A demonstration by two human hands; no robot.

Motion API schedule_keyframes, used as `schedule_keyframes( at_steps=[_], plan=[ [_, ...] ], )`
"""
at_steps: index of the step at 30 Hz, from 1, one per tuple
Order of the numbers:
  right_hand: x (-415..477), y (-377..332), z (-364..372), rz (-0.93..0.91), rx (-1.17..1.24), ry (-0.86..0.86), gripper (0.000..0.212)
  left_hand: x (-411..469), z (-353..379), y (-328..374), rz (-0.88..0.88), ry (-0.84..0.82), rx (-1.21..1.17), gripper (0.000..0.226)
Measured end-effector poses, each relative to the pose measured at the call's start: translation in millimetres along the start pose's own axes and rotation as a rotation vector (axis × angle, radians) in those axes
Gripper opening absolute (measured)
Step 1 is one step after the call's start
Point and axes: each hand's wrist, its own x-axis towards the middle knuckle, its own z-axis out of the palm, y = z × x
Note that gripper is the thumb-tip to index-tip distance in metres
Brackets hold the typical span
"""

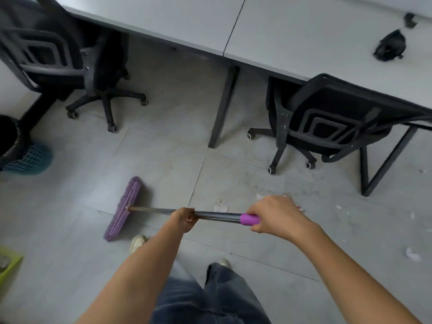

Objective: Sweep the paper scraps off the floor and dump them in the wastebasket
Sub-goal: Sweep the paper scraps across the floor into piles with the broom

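Observation:
A purple broom [122, 209] lies almost level across my view, its head on the grey tiled floor at the left. My left hand [183, 218] grips the metal shaft at its middle. My right hand [277, 213] is closed around the purple grip at the handle's end. White paper scraps [221, 206] lie on the floor behind the shaft, and more scraps [412, 253] are scattered at the right. A blue mesh wastebasket [30, 160] with a black liner stands at the far left edge.
Two black office chairs [77, 66] [327, 122] stand at grey desks [187, 22] across the top, with a black desk leg [222, 106] between them. A lime-green object [9, 265] sits at the lower left edge. My shoes [138, 242] and jeans are below.

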Motion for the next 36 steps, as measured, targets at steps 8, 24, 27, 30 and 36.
schedule_keyframes(
  at_steps=[8,24,27,30,36],
  plan=[
    [-58.3,35.2,13.9,-0.051,-0.100,0.056,0.030,-35.8,-0.1,-107.5,-0.103,-0.055,-0.347,0.024],
    [-96.3,-108.0,120.1,-0.307,-0.116,0.042,0.022,-47.0,-175.7,-177.9,0.050,0.147,-0.487,0.028],
    [-101.7,-110.6,132.0,-0.342,-0.087,0.023,0.021,-49.1,-169.2,-184.9,0.086,0.206,-0.350,0.027],
    [-111.7,-86.0,139.9,-0.335,0.008,0.022,0.021,-51.1,-148.2,-198.1,0.101,0.224,-0.296,0.022],
    [-155.9,12.3,159.3,-0.262,0.188,0.067,0.025,-52.4,-56.2,-253.2,0.097,0.218,-0.251,0.023]
  ],
)
